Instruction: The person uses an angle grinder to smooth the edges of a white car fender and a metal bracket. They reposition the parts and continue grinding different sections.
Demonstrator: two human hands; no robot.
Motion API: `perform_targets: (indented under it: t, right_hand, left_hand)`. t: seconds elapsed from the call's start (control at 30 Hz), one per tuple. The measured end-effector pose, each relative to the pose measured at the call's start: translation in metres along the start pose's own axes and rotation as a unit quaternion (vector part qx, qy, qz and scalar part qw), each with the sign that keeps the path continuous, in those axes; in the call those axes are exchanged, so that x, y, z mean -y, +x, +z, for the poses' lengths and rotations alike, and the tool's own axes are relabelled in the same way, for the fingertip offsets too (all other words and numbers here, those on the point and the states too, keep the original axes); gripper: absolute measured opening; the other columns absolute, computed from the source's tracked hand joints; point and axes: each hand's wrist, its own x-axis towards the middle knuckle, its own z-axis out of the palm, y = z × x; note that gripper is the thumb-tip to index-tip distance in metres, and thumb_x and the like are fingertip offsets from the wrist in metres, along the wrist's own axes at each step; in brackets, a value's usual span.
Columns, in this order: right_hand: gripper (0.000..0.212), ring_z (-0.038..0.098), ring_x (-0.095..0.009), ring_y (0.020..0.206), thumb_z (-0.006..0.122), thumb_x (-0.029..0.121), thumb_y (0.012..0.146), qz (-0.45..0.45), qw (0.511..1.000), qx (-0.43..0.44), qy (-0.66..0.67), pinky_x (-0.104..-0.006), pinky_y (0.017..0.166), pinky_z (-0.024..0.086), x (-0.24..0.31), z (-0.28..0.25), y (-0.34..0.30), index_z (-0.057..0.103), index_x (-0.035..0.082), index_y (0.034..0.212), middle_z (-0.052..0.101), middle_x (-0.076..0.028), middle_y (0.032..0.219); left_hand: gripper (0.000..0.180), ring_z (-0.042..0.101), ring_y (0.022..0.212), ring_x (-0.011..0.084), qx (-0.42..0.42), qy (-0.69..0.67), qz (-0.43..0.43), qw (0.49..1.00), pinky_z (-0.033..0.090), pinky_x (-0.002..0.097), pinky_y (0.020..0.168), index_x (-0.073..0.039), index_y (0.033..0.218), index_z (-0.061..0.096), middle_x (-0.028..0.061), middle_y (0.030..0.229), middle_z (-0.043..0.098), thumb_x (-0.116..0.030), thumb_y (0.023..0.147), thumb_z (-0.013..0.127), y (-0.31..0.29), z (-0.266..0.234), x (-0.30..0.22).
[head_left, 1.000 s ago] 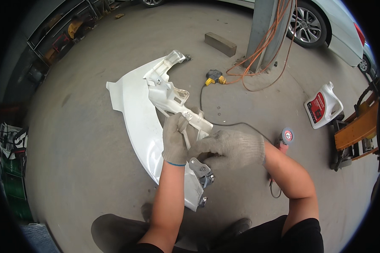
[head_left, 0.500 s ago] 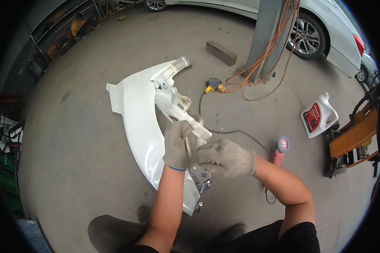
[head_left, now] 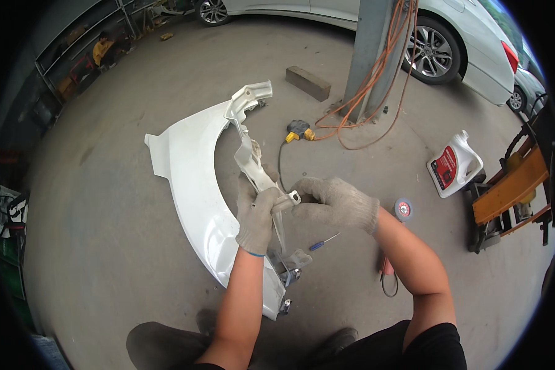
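Observation:
A white car fender (head_left: 182,197) is in front of me, its long curved panel at the left and a narrow inner flange (head_left: 250,161) along its right side. My left hand (head_left: 256,216), in a grey knit glove, is closed round the lower part of this flange. Beside the flange's free end, my gloved right hand (head_left: 334,205) has its fingers curled in; what they pinch, if anything, is hidden. Below the hands, a metal hinge-like bracket (head_left: 291,277) sits by the fender's lower end. A blue-handled screwdriver (head_left: 317,245) lies on the floor under my right hand.
An angle grinder (head_left: 403,209) lies partly behind my right forearm. Orange cable (head_left: 351,127) hangs from a grey post (head_left: 370,61) to a yellow-and-black connector (head_left: 300,131). Around stand a block (head_left: 308,83), a white jug (head_left: 455,165), an orange-framed machine (head_left: 512,191) and a white car (head_left: 277,7).
The fender's flange has tilted and now shows more edge-on. My right hand has moved up to the flange's end, away from the bracket, uncovering the screwdriver. The whole view has shifted slightly.

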Motion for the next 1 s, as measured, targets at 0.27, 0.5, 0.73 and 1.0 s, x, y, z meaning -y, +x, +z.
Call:
perform_targets:
  t: [0.27,0.5,0.73,1.0]
  right_hand:
    - [0.037,0.068,-0.035,0.08,0.067,0.036,0.095,0.05,0.998,0.027,0.003,-0.0455,0.073,0.051,0.007,-0.004,-0.001,0.069,0.001,0.108,0.07,-0.023,0.089]
    - [0.036,0.07,-0.027,0.083,0.069,0.029,0.092,0.0,0.998,0.046,0.033,-0.04,0.078,0.055,0.0,-0.006,-0.001,0.07,0.003,0.117,0.074,-0.017,0.093]
    - [0.026,0.06,-0.014,0.077,0.076,0.021,0.087,0.006,0.99,0.061,0.131,-0.0342,0.071,0.05,-0.013,-0.003,-0.001,0.067,0.005,0.105,0.066,-0.004,0.084]
    - [0.024,0.062,-0.016,0.076,0.073,0.02,0.088,0.034,0.998,0.057,0.004,-0.0362,0.07,0.051,-0.009,-0.009,0.002,0.067,0.005,0.106,0.066,-0.004,0.081]
  left_hand:
    - [0.057,0.058,0.109,0.0153,0.01,-0.028,0.011,0.999,0.053,0.0331,0.094,-0.003,0.146,0.043,0.009,0.123,0.057,-0.007,0.091,0.057,-0.004,0.01,0.003]
    - [0.055,0.06,0.106,0.0158,0.003,-0.042,-0.019,0.999,0.054,0.0332,0.09,-0.003,0.144,0.045,0.009,0.122,0.058,-0.008,0.091,0.059,-0.004,0.01,-0.004]
    - [0.074,0.06,0.121,0.0248,0.037,0.052,-0.006,0.998,0.053,0.0377,0.1,-0.002,0.16,0.032,0.0141,0.132,0.056,-0.017,0.092,0.06,-0.002,0.002,-0.002]
    - [0.065,0.063,0.104,0.0188,-0.009,0.071,0.06,0.996,0.055,0.0357,0.091,0.004,0.144,0.044,0.0118,0.118,0.06,-0.012,0.086,0.069,0.001,0.007,0.006]
